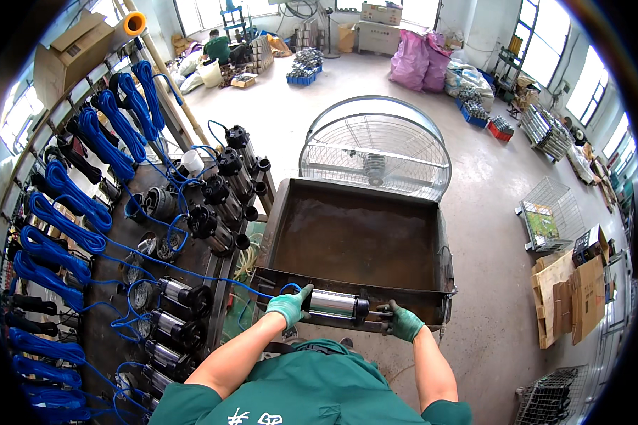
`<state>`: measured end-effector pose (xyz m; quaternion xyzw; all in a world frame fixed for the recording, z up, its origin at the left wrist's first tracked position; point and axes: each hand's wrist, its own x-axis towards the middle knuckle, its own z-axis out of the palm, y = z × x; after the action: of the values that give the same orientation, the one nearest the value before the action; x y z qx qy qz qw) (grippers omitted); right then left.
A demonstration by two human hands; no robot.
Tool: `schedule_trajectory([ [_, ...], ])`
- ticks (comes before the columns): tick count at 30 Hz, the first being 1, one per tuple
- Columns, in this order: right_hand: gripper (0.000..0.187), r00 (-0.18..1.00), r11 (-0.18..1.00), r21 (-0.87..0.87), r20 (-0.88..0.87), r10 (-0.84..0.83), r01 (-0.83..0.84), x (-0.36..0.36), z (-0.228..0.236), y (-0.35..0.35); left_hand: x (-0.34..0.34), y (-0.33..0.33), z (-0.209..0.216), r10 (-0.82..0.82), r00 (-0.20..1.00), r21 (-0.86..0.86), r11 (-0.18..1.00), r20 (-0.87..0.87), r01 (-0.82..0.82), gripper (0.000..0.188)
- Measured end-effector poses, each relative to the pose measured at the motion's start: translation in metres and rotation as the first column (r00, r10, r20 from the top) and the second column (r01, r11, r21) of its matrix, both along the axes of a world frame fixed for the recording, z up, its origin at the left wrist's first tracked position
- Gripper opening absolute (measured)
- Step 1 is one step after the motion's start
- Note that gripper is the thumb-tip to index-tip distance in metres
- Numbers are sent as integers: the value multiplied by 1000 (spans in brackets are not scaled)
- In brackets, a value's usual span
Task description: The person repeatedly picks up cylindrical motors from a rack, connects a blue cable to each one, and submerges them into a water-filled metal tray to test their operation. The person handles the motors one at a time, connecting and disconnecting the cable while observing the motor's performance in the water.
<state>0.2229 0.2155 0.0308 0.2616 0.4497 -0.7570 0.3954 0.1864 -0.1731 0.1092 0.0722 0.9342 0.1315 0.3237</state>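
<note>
A submersible pump (333, 303) with a shiny metal barrel and dark ends lies sideways in front of me, over the near section of a metal tank. My left hand (288, 306), in a green glove, grips its left end, where a blue cable (213, 273) runs off to the left. At the right end, my gloved right hand (404, 322) has its fingers closed around the narrow dark end part. The tank (448, 262) holds brown, murky water behind the pump.
Left of me, a dark bench (110, 283) carries several similar pumps (177, 326), beside a rack of coiled blue cables (64, 248). A large round fan (376, 152) stands behind the tank. Cardboard (585, 304) and a wire cage (553, 212) are at right. Another person (217, 48) sits far back.
</note>
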Motion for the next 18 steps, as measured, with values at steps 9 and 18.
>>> schedule_trajectory([
  [9,51,604,654,684,-383,699,-323,-21,15,1,-6,2,-25,-50,997,-21,999,-60,49,101],
  [18,43,802,735,633,-295,519,-243,-14,-3,-6,-1,1,-32,-28,998,-8,1000,-64,27,104],
])
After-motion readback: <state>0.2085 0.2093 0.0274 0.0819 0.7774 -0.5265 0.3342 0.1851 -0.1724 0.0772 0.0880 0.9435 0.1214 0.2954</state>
